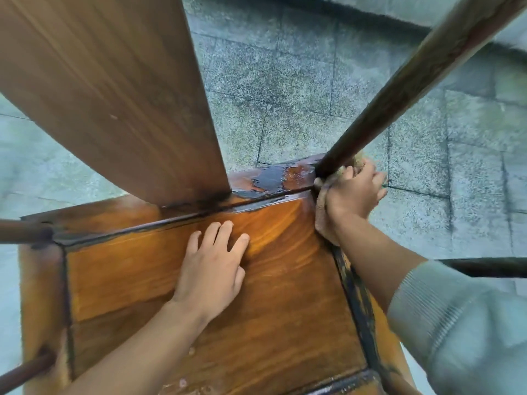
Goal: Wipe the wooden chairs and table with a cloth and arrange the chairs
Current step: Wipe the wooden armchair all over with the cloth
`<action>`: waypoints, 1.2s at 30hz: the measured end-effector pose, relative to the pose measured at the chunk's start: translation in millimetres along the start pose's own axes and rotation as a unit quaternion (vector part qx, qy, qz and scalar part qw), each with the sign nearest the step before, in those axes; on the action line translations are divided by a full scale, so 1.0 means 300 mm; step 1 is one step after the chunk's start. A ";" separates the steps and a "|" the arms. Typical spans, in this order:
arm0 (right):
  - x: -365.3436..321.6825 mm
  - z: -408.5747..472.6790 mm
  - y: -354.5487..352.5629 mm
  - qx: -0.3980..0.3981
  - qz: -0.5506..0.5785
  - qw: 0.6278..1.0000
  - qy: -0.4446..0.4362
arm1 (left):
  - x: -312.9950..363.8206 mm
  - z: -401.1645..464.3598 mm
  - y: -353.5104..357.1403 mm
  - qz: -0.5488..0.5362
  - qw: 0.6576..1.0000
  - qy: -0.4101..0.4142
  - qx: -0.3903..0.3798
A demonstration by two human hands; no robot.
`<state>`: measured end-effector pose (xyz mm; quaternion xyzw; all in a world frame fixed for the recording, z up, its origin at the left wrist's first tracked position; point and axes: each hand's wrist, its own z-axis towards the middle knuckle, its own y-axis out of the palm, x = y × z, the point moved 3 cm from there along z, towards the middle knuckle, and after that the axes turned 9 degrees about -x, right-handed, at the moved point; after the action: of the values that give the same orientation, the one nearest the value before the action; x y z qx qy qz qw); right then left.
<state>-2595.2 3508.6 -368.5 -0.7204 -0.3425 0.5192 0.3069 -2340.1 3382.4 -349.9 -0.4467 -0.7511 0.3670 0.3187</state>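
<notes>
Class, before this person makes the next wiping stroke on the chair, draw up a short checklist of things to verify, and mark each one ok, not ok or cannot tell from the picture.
1. Cloth in hand: the right hand grips the cloth at the seat's back right corner. Ok.
2. Chair steadied: the left hand lies flat, fingers spread, on the seat. Ok.
3. Cloth touching wood: it is pressed where the dark post meets the seat. Ok.
4. Back rail dry: a wet dark patch shows on it. Not ok.
5. Backrest slat wiped: cannot tell.
6. Chair legs firm on the stone floor: hidden; cannot tell.
</notes>
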 end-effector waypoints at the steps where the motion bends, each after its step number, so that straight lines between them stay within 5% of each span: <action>1: 0.012 -0.068 0.012 0.015 -0.025 0.999 -0.034 | 0.002 -0.006 0.004 -0.001 1.000 -0.002 -0.004; 4: 0.034 -0.250 0.027 0.023 -0.050 0.995 -0.078 | 0.004 -0.028 0.003 -0.004 1.000 -0.020 -0.012; 7: 0.004 -0.380 0.062 -0.062 -0.102 0.980 -0.162 | -0.028 -0.038 -0.032 -0.011 0.997 -0.069 -0.016; 11: -0.128 -0.328 0.080 -0.148 -0.243 0.872 -0.399 | -0.092 -0.050 -0.066 -0.027 0.990 -0.134 0.028; 16: -0.335 -0.039 0.168 -0.149 -0.217 0.933 -0.247 | -0.201 -0.068 -0.075 -0.003 0.982 -0.185 0.042; 20: -0.327 -0.226 0.262 -0.210 -0.282 0.825 -0.442 | -0.277 -0.136 -0.028 -0.036 0.969 -0.243 0.037; 25: -0.248 -0.267 0.153 -0.296 -0.270 0.722 -0.564 | -0.310 -0.235 0.023 -0.056 0.962 -0.267 0.011; 28: -0.201 -0.235 0.116 -0.225 -0.315 0.762 -0.519 | -0.334 -0.282 0.037 -0.065 0.958 -0.280 0.010; 32: -0.110 -0.373 0.123 -0.162 -0.281 0.894 -0.309 | -0.374 -0.348 0.075 -0.085 0.956 -0.280 0.013; 34: -0.091 -0.545 0.162 -0.226 -0.225 0.881 -0.351 | -0.392 -0.376 0.085 -0.099 0.952 -0.290 0.019; 36: -0.083 -0.750 0.235 -0.290 -0.256 0.814 -0.433 | -0.414 -0.412 0.108 -0.113 0.948 -0.299 0.010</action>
<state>-2372.8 3428.1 -350.1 -0.3636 -0.7465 0.5566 0.0255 -2176.8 3313.6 -330.6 -0.2258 -0.8534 0.4533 0.1236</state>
